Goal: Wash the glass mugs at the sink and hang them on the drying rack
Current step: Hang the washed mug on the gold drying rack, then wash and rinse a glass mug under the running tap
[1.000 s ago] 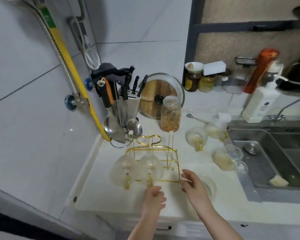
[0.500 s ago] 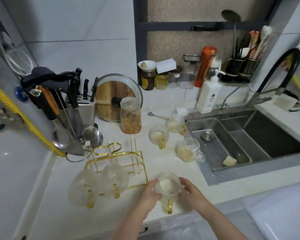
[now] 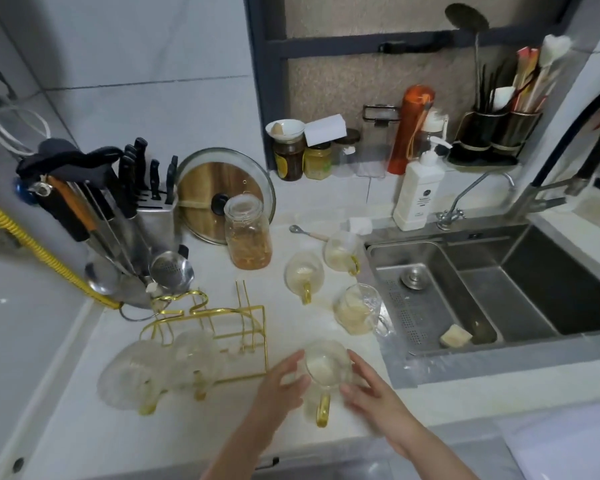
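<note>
I have a glass mug (image 3: 327,367) between my two hands at the near edge of the white tabletop (image 3: 84,431). My left hand (image 3: 280,386) cups its left side and my right hand (image 3: 369,388) cups its right side, fingers curved against the glass. The mug stands upright with its yellow handle pointing toward me and a pale residue inside.

Just left of it stands the gold wire drying rack (image 3: 222,327), with two clear mugs (image 3: 160,368) hanging on its near side, their yellow handles low. Three more dirty mugs wait farther back on the tabletop, between the rack and the steel sink (image 3: 499,292): one with a yellow handle (image 3: 303,275), another behind it (image 3: 340,252), and one with a clear handle (image 3: 359,310) right at the sink's edge. A small pale sponge (image 3: 455,336) lies in the sink basin.

A glass jar (image 3: 247,233) with amber contents stands behind the rack, in front of a wooden pot lid (image 3: 219,194) leaning on the wall. A knife block (image 3: 153,206) is to the left, and a white pump bottle (image 3: 419,192) stands behind the sink.
</note>
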The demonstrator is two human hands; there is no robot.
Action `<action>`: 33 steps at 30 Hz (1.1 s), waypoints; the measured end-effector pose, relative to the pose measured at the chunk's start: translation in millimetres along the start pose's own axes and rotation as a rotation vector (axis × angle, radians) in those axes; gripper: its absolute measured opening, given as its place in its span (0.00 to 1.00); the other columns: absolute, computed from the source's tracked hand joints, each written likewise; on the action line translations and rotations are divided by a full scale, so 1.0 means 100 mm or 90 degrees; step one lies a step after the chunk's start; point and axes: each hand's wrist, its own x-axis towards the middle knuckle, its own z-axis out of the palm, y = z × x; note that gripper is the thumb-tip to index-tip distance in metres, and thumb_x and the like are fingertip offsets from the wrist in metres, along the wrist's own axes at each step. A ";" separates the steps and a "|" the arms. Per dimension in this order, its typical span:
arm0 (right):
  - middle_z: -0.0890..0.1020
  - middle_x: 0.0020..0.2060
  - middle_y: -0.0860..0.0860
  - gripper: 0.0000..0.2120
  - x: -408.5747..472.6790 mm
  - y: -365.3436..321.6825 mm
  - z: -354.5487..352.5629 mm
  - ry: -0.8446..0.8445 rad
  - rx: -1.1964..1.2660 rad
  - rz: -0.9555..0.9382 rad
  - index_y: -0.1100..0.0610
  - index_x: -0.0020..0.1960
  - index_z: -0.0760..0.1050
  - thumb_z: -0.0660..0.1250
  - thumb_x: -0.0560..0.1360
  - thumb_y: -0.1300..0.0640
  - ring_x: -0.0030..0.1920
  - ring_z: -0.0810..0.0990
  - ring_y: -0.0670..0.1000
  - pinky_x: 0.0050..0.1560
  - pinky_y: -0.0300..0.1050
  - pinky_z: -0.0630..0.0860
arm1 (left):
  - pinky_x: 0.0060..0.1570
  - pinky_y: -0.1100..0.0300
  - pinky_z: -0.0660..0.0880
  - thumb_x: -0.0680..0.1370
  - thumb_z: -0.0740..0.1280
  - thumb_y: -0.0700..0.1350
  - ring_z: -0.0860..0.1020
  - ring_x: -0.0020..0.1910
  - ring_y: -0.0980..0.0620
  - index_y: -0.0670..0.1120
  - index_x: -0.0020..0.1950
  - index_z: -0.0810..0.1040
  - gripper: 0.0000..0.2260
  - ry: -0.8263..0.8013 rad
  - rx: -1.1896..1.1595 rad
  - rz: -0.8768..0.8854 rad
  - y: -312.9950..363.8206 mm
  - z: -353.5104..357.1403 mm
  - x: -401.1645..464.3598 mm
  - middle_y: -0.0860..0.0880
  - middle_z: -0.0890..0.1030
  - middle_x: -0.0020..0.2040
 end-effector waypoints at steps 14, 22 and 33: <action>0.78 0.63 0.41 0.28 -0.51 -0.36 -2.18 0.113 0.068 -0.158 0.36 0.64 0.72 0.74 0.66 0.49 0.65 0.74 0.45 0.66 0.55 0.73 | 0.48 0.59 0.79 0.67 0.73 0.58 0.81 0.55 0.51 0.61 0.60 0.73 0.23 -0.168 -0.084 0.057 0.57 2.25 0.39 0.51 0.81 0.57; 0.74 0.66 0.41 0.30 -0.47 -0.49 -3.14 0.219 0.023 -0.203 0.38 0.67 0.69 0.74 0.66 0.48 0.65 0.74 0.42 0.66 0.56 0.73 | 0.49 0.47 0.80 0.71 0.74 0.50 0.81 0.55 0.43 0.56 0.63 0.75 0.21 -0.243 -0.171 0.020 0.93 3.25 0.86 0.47 0.81 0.60; 0.75 0.61 0.37 0.26 0.18 -0.77 -4.00 0.293 0.025 -0.216 0.36 0.60 0.70 0.75 0.67 0.51 0.64 0.75 0.42 0.62 0.43 0.75 | 0.45 0.60 0.80 0.72 0.73 0.45 0.81 0.55 0.56 0.67 0.61 0.74 0.24 -0.373 -0.136 0.014 1.35 4.02 1.89 0.63 0.82 0.54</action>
